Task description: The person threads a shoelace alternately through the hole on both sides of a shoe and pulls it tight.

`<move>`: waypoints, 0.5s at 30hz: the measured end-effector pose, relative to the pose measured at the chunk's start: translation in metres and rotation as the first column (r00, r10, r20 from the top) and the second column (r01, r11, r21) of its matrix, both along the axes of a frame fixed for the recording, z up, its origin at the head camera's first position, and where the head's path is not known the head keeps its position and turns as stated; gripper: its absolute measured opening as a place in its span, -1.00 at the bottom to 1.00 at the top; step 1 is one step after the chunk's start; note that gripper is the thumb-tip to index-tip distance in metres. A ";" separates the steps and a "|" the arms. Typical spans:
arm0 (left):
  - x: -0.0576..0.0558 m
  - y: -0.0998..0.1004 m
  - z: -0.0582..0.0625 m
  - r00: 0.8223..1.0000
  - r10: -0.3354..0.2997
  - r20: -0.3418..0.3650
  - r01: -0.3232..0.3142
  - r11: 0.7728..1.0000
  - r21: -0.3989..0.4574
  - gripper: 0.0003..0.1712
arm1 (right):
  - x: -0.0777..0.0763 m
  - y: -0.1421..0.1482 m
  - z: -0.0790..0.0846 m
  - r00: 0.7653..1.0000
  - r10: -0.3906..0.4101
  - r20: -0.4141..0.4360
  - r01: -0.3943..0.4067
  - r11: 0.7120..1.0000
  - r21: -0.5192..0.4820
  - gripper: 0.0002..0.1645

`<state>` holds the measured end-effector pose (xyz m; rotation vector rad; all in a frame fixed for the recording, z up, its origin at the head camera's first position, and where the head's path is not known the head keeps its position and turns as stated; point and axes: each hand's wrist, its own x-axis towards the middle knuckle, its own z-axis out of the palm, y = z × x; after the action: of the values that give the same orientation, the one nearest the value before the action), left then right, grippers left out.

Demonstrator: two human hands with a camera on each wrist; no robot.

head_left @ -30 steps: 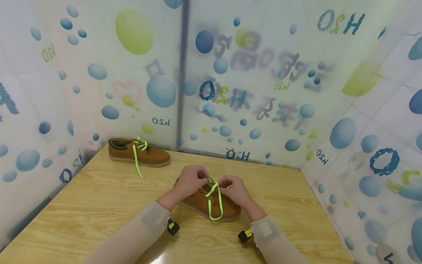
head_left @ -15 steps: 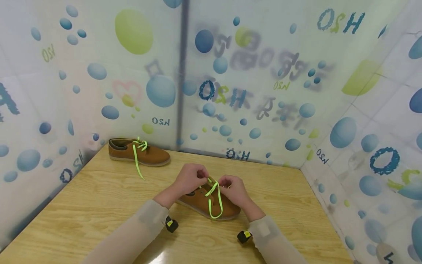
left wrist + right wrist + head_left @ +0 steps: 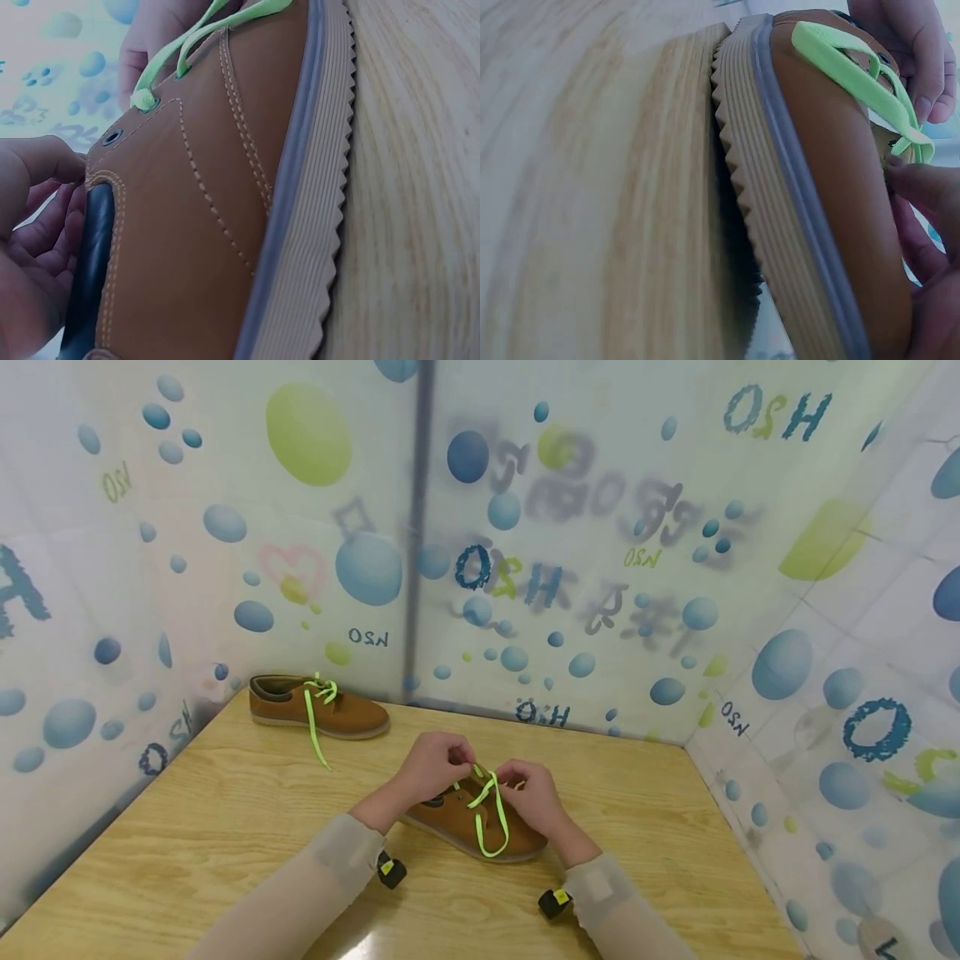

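A brown leather shoe (image 3: 517, 833) sits on the wooden table, toe to the right, its yellow-green shoelace (image 3: 491, 853) looping down over the near side. Above its opening, my left hand (image 3: 431, 768) pinches at the lace beside the far eyelet flap. That pinch is partly hidden. My right hand (image 3: 534, 793) grips the flap farther toward the toe, thumb just under the lace in the right wrist view. One bare eyelet (image 3: 112, 137) shows in the left wrist view, behind the laced ones.
A second brown shoe (image 3: 352, 717), laced in the same green with one end trailing, stands at the table's back left. Bubble-printed curtains (image 3: 600, 635) close off the back and sides. The wooden table (image 3: 645, 827) extends around both shoes.
My left hand and wrist have shifted very slightly left and up since a second ago. Both hands stay at the shoe's opening; the lace hangs almost the same.
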<state>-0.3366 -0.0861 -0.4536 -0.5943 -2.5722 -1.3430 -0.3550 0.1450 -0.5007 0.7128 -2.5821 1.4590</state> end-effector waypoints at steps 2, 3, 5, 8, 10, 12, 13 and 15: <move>-0.001 -0.002 0.002 1.000 0.007 0.003 -0.007 1.000 -0.004 -0.84 | 0.001 -0.001 0.000 1.000 -0.025 -0.016 0.025 1.000 0.000 -0.94; -0.001 -0.003 0.003 1.000 0.013 0.004 -0.013 1.000 -0.006 -0.85 | 0.001 -0.002 0.000 0.999 -0.033 -0.024 0.033 0.999 0.001 -0.91; -0.003 -0.007 0.004 1.000 0.027 0.000 -0.027 1.000 -0.004 -0.86 | 0.002 -0.002 0.000 0.998 -0.047 -0.035 0.047 0.999 0.002 -0.87; -0.006 -0.015 0.006 0.999 0.054 -0.010 -0.054 0.999 0.003 -0.87 | 0.003 -0.003 0.002 0.998 -0.051 -0.041 0.051 0.999 0.007 -0.85; -0.008 -0.019 0.008 0.998 0.066 -0.015 -0.066 0.998 0.013 -0.87 | 0.003 -0.003 0.002 0.997 -0.054 -0.048 0.055 0.998 0.014 -0.87; -0.008 -0.022 0.009 0.997 0.071 -0.018 -0.071 0.997 0.021 -0.87 | 0.003 -0.003 0.001 0.997 -0.054 -0.052 0.055 0.998 0.017 -0.88; -0.008 -0.023 0.010 0.997 0.070 -0.015 -0.070 0.997 0.024 -0.88 | 0.003 -0.003 0.002 0.997 -0.054 -0.057 0.055 0.998 0.019 -0.88; -0.009 -0.025 0.010 0.998 0.064 -0.015 -0.063 0.998 0.022 -0.89 | 0.004 -0.003 0.002 0.997 -0.058 -0.049 0.059 0.998 0.018 -0.87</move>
<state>-0.3454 -0.1106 -0.4431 -0.5126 -2.5390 -1.3384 -0.3513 0.1417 -0.4991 0.6606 -2.5619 1.3846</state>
